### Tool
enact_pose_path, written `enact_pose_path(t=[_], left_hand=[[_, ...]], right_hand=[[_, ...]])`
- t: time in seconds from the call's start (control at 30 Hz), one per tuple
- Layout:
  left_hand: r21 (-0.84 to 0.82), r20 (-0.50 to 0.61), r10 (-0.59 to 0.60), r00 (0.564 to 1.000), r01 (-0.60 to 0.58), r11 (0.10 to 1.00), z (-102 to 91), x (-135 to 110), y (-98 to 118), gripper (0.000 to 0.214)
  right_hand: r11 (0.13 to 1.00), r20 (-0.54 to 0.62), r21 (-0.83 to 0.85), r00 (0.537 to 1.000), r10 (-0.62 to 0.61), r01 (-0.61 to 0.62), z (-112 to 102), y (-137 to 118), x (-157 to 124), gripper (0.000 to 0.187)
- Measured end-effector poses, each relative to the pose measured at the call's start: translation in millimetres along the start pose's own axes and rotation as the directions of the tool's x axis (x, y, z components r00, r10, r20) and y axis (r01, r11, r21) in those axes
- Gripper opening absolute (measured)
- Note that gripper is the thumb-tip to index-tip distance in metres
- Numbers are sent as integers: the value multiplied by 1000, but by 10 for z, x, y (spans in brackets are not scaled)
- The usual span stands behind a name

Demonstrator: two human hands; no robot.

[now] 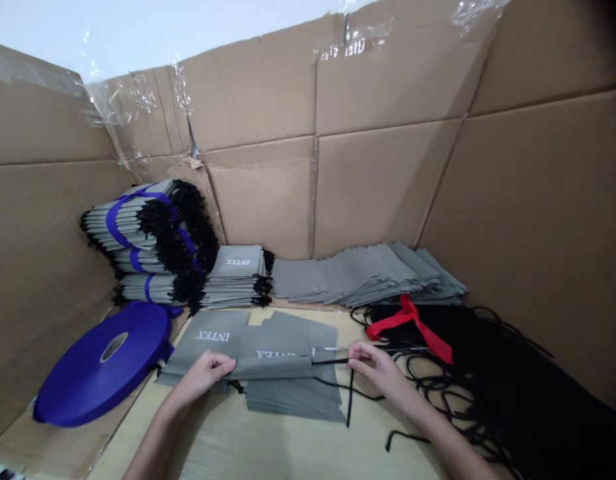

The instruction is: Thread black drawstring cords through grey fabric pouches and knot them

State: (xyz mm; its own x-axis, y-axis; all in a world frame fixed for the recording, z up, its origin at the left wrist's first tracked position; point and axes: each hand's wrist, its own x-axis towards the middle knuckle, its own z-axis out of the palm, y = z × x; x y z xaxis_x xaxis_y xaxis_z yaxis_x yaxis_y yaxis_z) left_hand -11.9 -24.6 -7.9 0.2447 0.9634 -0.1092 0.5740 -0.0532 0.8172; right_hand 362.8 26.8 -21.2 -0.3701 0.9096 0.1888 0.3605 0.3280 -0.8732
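Using the held gray pouch (273, 368) as landmark. Pinching its left end in the left hand (211, 372), with grip pressed together thumb to finger. Pinching black cord (331, 363) in the right hand (371, 363), just off its right end; can see a thin rod (328, 349) there too (can't tell whether gripped or only touched). Held between both grips, with long axis running left to right, roughly along the line joining them; would call that the relation that matters. Count the left hand as nearer (touching), the right as just apart, linked by cord meeting the pouch's right end. Under and in front of it, see a fanned pile of gray pouches (293, 400) on the tabletop (268, 447); behind-left, an INTEX-printed pouch (213, 333). To its left, a blue ribbon roll (83, 377); farther behind-left, ribbon-tied bundles (143, 233). Behind it, a short stack (235, 267) and a slanted gray row (348, 273). To its right, a black cord heap (528, 393) with red ribbon (431, 340).
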Motion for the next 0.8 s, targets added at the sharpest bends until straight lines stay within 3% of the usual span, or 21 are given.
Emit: enact_pose_path(t=[0.1,0.17,0.33,0.53,0.7,0.8], left_hand=[[-13,-18,-4,1000,3,1000,38,-3,32,52],[-19,-36,-1,999,1,1000,83,12,24,52],[-78,-36,10,999,-12,997,228,83,-61,53],[-161,-65,13,998,-23,987,303,109,-91,56],[-185,-75,54,996,-67,980,318,162,-154,58],[-185,-112,38,993,-59,981,350,203,-217,60]], right_hand=[[967,-86,230,988,131,-108,-54,4,16,28],[917,-71,361,976,208,-169,-73,4,12,33],[798,-76,573,958,276,-185,-83,45,-19,33],[734,-133,657,933,335,-170,-133,102,27,34],[739,-213,655,901,378,-155,-184,140,81,32],[766,-198,614,902,384,-191,-208,144,87,27]])
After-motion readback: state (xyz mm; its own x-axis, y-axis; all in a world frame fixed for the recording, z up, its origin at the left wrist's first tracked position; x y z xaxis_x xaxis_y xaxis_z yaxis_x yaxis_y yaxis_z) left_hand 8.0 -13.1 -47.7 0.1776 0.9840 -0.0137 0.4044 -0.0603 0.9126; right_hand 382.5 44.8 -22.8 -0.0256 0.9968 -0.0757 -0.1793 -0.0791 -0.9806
